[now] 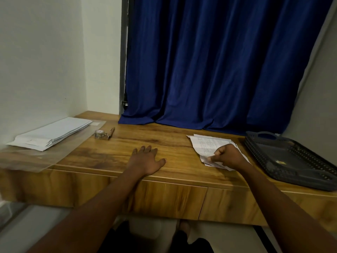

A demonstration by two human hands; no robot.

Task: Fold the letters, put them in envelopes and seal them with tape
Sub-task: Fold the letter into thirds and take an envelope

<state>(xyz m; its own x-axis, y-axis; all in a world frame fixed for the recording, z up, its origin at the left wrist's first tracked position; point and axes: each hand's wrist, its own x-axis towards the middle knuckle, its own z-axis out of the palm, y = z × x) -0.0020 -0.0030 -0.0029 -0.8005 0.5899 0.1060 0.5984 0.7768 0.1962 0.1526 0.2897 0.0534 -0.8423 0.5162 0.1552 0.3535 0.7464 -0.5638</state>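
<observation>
A loose stack of printed letters [204, 145] lies on the wooden desk [113, 152] at the right. My right hand [228, 157] rests on the stack's near end, fingers pinched on the top sheets' edge. My left hand [146, 160] lies flat and open on the bare desk near its front edge, holding nothing. A pile of white envelopes [52, 133] sits at the far left on a clear plastic sleeve [36, 159]. A small roll of tape [100, 134] stands beside a pen [111, 133] behind my left hand.
A dark plastic tray [291, 161] sits at the desk's right end, close to the letters. A blue curtain [218, 70] hangs down onto the back of the desk. White walls close in the left side. Drawer fronts run below the front edge.
</observation>
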